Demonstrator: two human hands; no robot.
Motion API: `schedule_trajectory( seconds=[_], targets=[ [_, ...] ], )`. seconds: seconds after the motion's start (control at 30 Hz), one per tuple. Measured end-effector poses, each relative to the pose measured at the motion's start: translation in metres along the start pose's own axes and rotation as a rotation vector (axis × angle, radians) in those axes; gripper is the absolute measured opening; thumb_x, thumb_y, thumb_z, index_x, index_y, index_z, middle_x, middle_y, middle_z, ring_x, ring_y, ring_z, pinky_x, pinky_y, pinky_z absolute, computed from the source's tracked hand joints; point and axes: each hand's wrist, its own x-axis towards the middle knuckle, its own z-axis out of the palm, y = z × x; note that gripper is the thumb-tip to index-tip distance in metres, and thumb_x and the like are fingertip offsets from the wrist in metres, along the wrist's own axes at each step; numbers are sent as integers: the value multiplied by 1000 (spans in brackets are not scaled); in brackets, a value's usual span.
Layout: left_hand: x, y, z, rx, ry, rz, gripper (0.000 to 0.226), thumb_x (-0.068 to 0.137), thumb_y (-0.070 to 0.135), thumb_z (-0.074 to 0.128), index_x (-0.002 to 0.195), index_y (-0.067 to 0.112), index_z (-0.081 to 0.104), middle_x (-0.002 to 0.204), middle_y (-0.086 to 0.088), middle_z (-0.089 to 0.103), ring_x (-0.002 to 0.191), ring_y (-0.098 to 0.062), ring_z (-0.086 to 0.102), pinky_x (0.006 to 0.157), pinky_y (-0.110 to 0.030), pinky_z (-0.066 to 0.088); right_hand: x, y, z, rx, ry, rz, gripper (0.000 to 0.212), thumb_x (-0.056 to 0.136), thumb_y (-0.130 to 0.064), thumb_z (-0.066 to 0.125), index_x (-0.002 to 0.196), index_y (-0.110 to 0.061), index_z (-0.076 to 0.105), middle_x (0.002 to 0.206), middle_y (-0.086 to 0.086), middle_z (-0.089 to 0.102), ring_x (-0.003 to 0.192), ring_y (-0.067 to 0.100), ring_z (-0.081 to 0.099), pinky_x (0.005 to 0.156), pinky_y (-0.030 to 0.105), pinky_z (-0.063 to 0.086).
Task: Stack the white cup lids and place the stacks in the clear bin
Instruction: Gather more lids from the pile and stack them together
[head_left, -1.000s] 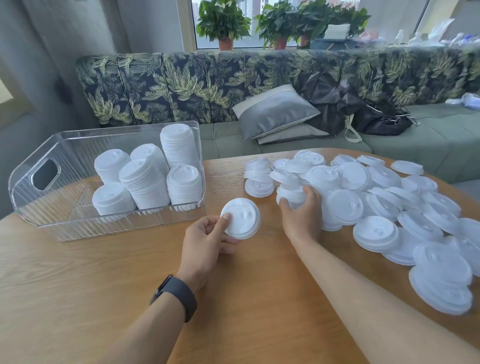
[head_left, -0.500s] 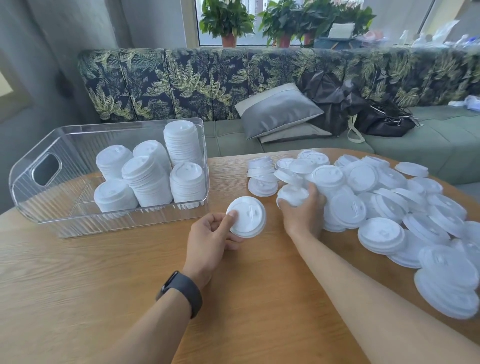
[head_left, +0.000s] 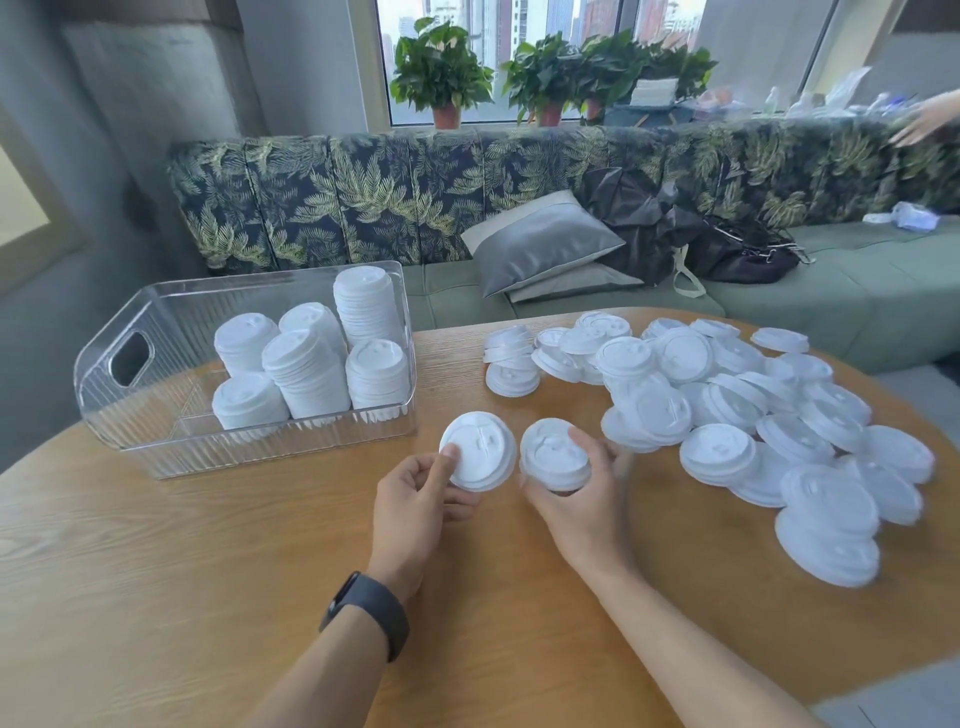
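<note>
Close to the camera, two bare arms reach out over a round wooden table (head_left: 156, 597). On the left wrist sits a dark watch (head_left: 366, 613). Left hand (head_left: 415, 499) pinches one white lid (head_left: 479, 451), with the thumb on top of its rim and the other fingers curled under it. Right hand (head_left: 582, 493) grips a small stack of lids (head_left: 555, 456), with the fingers curled round its sides. That stack sits just beside the single lid, and the two do not quite touch.

Past the right hand lies a big pile of loose lids (head_left: 727, 395), spread over the right side of the table. Some lie flat and some lean on each other. Lids at the right edge look blurry.

Farther back on the left stands the clear bin (head_left: 135, 395). It has a handle hole in its left wall. Six lid stacks (head_left: 306, 374) stand upright inside it, packed toward its right end, and the tallest one is at the back.

Behind the table is a green sofa (head_left: 857, 312) with a leafy back, a grey pillow (head_left: 540, 244) and a black bag (head_left: 743, 254). Potted plants (head_left: 441, 73) stand at the window.
</note>
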Motion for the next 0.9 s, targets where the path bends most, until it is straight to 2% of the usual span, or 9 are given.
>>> schedule_trajectory(
  seconds=[0.23,0.4,0.5,0.57,0.67,0.73,0.8,0.83,0.9],
  targets=[
    [-39,-1,-6,-36,13,-23,41,100,39,65,109,-1,65,79,-21,77,73,-28,75,64,-27,60,-38,-5,-9,77,1,-93,57,66,-23,95,113,-27,64,125,-6,42,116,-8,50,94,3,37],
    [-59,-2,-10,-55,25,-36,41,101,38,64,108,-2,65,80,-22,77,73,-28,76,64,-28,60,-58,-11,-14,88,-34,-89,55,67,-28,96,113,-28,65,133,-9,46,126,0,49,101,7,38],
    [-67,-4,-14,-66,32,-43,43,101,40,62,107,-3,65,80,-21,77,74,-30,76,70,-35,60,-67,-16,-17,129,-59,-59,61,64,-34,97,116,-28,65,130,-15,51,125,-7,48,99,7,39],
    [-70,-4,-16,-89,37,-47,44,102,40,60,106,-3,66,81,-21,77,76,-32,76,73,-38,59,-70,-21,-19,204,-58,-9,53,70,-31,94,114,-29,66,124,-20,57,121,-7,52,95,5,41],
    [-73,-4,-18,-114,52,-57,42,103,39,60,104,-3,65,80,-20,77,77,-32,76,72,-37,59,-71,-25,-21,413,-27,141,22,87,-10,77,102,-26,73,119,-13,68,118,0,60,96,15,47],
    [-74,-4,-18,-116,50,-60,41,103,39,60,101,-2,63,80,-22,77,76,-32,76,71,-36,59,-70,-26,-21,530,-25,261,24,90,-2,69,100,-23,75,115,-8,72,115,4,64,85,15,49],
    [-75,-4,-18,-112,44,-60,42,103,40,59,101,-2,63,82,-23,77,76,-32,76,72,-37,59,-67,-26,-21,641,-22,371,30,87,3,69,106,-20,72,111,-5,74,109,9,67,79,15,48],
    [-74,-5,-18,-109,41,-59,42,103,40,59,102,-2,63,82,-23,77,76,-32,76,73,-37,59,-65,-26,-20,700,-29,415,35,85,6,70,110,-18,70,111,-3,75,107,12,69,82,19,51],
    [-73,-6,-18,-103,38,-54,44,103,41,59,105,-3,63,83,-22,77,76,-32,75,74,-39,59,-62,-25,-19,803,-67,499,42,81,11,71,115,-13,68,112,4,76,108,19,70,98,37,56]
  ],
)
